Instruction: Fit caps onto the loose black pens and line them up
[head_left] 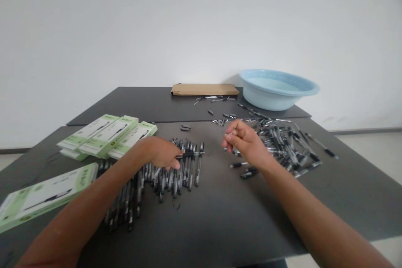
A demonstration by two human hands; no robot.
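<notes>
My left hand (pixel 163 153) is closed on a pen (pixel 190 155) with a black grip. The pen lies level, its tip pointing right, above rows of capped pens (pixel 176 180) laid side by side on the dark table. My right hand (pixel 245 142) is raised with thumb and fingertips pinched together; what sits between them is too small to make out. Just beyond and below it spreads a loose heap of pens (pixel 285 144) with black grips. Small pen caps (pixel 220 122) lie behind my right hand, and a few more caps (pixel 185 128) lie behind the rows.
Green-and-white pen boxes (pixel 103 134) are stacked at the left, with another box (pixel 50 194) nearer. A light blue basin (pixel 276 92) stands at the back right. Beside it are a flat cardboard piece (pixel 204 89) and thin pen parts (pixel 216 98). A white wall rises behind the table.
</notes>
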